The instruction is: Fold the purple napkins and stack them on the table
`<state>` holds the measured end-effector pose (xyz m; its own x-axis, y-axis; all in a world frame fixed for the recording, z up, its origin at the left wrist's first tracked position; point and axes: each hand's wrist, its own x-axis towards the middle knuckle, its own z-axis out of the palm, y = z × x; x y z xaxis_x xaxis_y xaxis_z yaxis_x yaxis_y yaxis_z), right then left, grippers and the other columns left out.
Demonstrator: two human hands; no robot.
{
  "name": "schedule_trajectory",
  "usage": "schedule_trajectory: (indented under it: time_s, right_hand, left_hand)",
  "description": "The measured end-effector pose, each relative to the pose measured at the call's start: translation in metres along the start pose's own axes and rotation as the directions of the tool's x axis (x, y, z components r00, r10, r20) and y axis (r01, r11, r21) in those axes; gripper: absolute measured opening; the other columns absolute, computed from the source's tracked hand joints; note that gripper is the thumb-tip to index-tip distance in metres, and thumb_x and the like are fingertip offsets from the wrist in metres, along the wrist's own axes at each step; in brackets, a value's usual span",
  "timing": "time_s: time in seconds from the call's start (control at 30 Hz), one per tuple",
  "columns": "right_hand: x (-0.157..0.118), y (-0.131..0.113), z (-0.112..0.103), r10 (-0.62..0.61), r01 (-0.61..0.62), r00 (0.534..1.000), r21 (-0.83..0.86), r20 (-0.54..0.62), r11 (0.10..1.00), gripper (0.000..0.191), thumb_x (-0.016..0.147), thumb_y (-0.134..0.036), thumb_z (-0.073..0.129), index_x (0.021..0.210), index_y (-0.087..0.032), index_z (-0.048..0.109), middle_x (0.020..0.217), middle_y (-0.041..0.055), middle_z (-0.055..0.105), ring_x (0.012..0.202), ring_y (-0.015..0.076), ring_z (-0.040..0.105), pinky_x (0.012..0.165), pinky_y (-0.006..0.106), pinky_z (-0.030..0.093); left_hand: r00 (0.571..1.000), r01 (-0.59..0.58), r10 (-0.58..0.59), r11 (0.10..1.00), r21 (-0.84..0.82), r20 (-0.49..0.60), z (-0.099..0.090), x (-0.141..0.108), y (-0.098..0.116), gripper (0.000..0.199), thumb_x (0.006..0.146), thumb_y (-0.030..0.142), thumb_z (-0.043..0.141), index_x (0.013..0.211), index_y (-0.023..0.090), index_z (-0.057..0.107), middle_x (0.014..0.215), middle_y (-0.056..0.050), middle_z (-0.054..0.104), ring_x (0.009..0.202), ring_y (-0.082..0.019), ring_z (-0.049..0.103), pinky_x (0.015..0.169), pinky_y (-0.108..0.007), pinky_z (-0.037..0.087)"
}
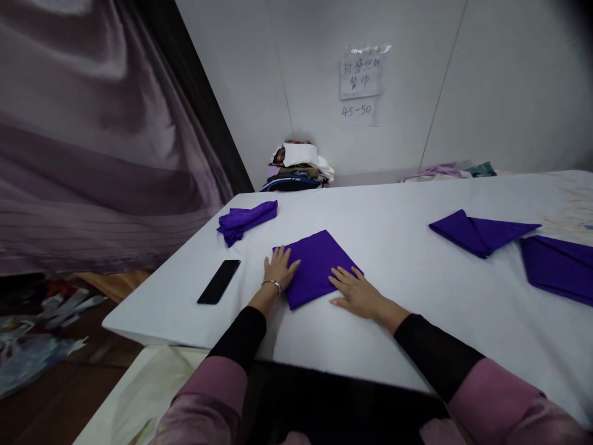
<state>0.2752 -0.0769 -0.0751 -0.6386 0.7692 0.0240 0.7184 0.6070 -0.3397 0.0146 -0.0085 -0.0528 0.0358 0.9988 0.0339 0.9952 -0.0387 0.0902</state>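
Note:
A purple cloth napkin, folded into a flat square, lies cornerwise on the white-covered table. On its left corner rests my left hand, fingers spread, with a bracelet at the wrist. My right hand lies palm down at the napkin's right edge, its fingers stretched over the cloth. Neither hand grips anything. Behind and to the left sits a crumpled bunch of purple cloth. Two more folded purple napkins are at the right, one pointed and one partly cut off by the frame.
A black phone lies left of my left hand. Stacked clothes stand behind the table's far edge, and more fabric is at the back right. A draped curtain hangs at left. Paper signs are on the wall.

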Motion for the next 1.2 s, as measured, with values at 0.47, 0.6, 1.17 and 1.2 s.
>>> schedule_trajectory:
  time_s: [0.47,0.6,1.17,1.2]
  right_hand:
    - [-0.001,-0.001,-0.004,-0.004,0.003,1.000,0.047,0.017,0.999,0.075,0.087,-0.066,0.018,0.143,-0.017,0.024,0.150,0.0093,0.016,0.138,0.0250,0.008,0.110,0.045,0.002]
    - [0.000,0.000,-0.002,0.003,-0.002,1.000,0.069,-0.004,0.998,0.073,0.086,-0.065,0.023,0.143,-0.018,0.026,0.150,0.0098,0.019,0.138,0.0252,0.010,0.110,0.046,0.003]
    - [0.003,0.031,-0.005,0.062,-0.065,0.937,0.003,-0.343,0.998,0.039,0.080,-0.008,0.042,0.114,-0.016,0.060,0.119,0.0091,0.060,0.108,0.0214,0.053,0.092,0.037,0.039]
    - [0.004,0.031,-0.006,0.062,-0.066,0.936,-0.002,-0.346,0.998,0.037,0.081,-0.008,0.042,0.112,-0.016,0.061,0.118,0.0087,0.061,0.107,0.0211,0.053,0.091,0.036,0.040]
  left_hand:
    - [0.942,0.324,-0.333,0.935,-0.145,-0.038,-0.004,0.020,-0.018,0.066,0.087,0.055,0.020,0.138,0.015,0.032,0.147,-0.012,0.027,0.136,-0.027,0.023,0.107,-0.057,0.015]
    - [0.994,-0.008,-0.005,0.993,-0.117,-0.109,-0.003,-0.029,0.004,0.056,0.089,0.050,0.027,0.134,0.018,0.039,0.145,-0.009,0.034,0.134,-0.022,0.028,0.110,-0.052,0.015]
    - [0.936,-0.351,0.353,0.929,0.122,0.007,-0.003,-0.089,0.020,0.049,0.075,0.007,0.041,0.119,0.020,0.057,0.129,-0.006,0.054,0.120,-0.023,0.047,0.105,-0.045,0.027]
    - [0.936,-0.351,0.353,0.927,0.129,0.013,-0.003,-0.089,0.019,0.049,0.075,0.007,0.041,0.120,0.020,0.056,0.130,-0.006,0.054,0.120,-0.023,0.047,0.105,-0.045,0.027]
